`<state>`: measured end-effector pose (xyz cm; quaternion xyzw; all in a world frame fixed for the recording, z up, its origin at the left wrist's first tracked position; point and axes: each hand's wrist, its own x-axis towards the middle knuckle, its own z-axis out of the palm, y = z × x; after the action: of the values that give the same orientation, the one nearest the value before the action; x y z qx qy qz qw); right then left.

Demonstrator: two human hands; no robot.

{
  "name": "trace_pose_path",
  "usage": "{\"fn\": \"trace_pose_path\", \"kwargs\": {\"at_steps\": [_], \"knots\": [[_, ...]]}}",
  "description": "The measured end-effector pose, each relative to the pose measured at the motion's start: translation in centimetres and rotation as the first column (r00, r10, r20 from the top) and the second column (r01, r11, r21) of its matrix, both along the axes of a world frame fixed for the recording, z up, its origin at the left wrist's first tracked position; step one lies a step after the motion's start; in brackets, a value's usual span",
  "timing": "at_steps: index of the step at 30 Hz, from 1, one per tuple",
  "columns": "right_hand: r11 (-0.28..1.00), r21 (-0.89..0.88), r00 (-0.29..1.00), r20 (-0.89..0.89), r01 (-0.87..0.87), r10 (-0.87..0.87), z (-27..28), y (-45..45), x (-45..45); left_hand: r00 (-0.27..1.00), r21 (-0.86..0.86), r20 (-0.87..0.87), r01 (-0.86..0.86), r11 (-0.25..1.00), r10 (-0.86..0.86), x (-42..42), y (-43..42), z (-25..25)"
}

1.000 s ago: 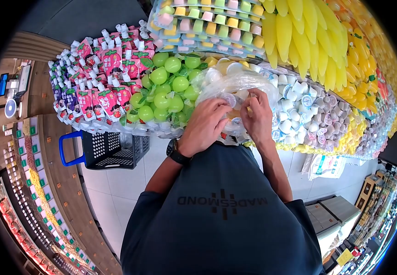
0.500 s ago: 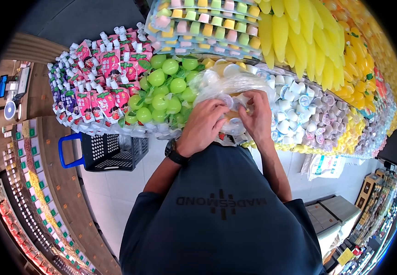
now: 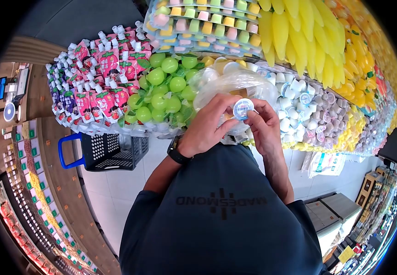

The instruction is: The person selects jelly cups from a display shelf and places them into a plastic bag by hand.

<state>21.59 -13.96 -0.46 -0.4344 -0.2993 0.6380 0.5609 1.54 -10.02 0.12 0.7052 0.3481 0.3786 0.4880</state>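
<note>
Blue and white, a lidded cup [image 3: 243, 109] was grasped by fingers of the right hand [image 3: 266, 127] near a clear bag [image 3: 256, 85], while the grip of the left hand [image 3: 206, 124] could not be told.

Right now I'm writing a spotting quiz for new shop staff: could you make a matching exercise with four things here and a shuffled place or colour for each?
1. small lidded cup
2. basket
3. green balls
4. watch

A. between the pink pouches and the clear plastic bag
B. strapped round the left wrist
C. pinched in the right hand
D. black and blue

Pairs: 1-C, 2-D, 3-A, 4-B
</note>
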Motion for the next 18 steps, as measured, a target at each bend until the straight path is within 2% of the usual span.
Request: {"fn": "trace_pose_path", "kwargs": {"at_steps": [4, 7, 9, 10, 13, 18], "knots": [[1.0, -0.026, 1.0, 0.012, -0.013, 0.013, 0.3, -0.4, -0.2, 0.996, -0.052, 0.088, 0.021, 0.998, -0.016, -0.3, 0.2, -0.7], [1.0, 0.012, 0.998, 0.063, 0.008, -0.008, 0.0, -0.5, -0.4, 0.996, -0.094, 0.084, 0.029, 0.995, -0.021, -0.1, 0.1, -0.1], [1.0, 0.015, 0.981, 0.195, 0.022, -0.025, -0.7, -0.6, -0.3, 0.997, -0.038, 0.067, 0.043, 0.998, -0.041, 0.0, 0.2, -0.4], [0.999, 0.026, 0.983, 0.178, 0.041, -0.045, -0.9, -0.7, -0.5, 0.998, 0.015, 0.039, 0.046, 0.999, -0.047, 0.2, 0.1, -0.4], [0.999, 0.039, 0.988, 0.149, 0.037, -0.042, -0.7, -0.8, -0.5, 0.996, -0.026, -0.033, 0.082, 0.996, -0.083, 0.1, 0.0, -0.2], [0.995, 0.036, 0.991, 0.091, 0.091, -0.094, -1.1, -1.7, 0.9, 0.995, -0.06, -0.038, 0.091, 0.994, -0.093, 0.7, -0.7, 0.1]]}}
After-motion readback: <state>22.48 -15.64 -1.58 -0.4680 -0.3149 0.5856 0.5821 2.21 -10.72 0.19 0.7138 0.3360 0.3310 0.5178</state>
